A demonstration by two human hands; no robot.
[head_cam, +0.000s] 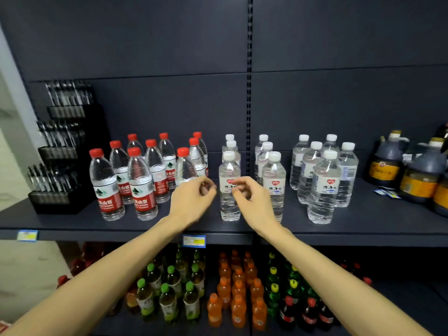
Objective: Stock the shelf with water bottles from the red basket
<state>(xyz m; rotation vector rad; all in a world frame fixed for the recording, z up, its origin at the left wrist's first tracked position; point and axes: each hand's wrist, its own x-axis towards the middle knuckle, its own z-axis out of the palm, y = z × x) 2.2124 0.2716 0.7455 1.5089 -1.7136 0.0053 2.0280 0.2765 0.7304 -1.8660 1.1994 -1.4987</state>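
Note:
Several red-capped water bottles (pixel 141 185) stand in rows on the left of the dark shelf (pixel 378 219). Several white-capped water bottles (pixel 323 187) stand in rows to the right. My left hand (pixel 194 202) hovers in front of a red-capped bottle (pixel 184 166), fingers curled and empty. My right hand (pixel 252 202) hangs beside the front white-capped bottle (pixel 229 180), fingers loosely curled, holding nothing. The red basket is out of view.
A black tiered pen display (pixel 58 151) stands at the shelf's left end. Dark sauce jugs (pixel 388 163) sit at the right end. Below, a lower shelf holds green-capped, orange (pixel 238 309) and dark soda bottles. Price tags (pixel 194 241) hang on the shelf edge.

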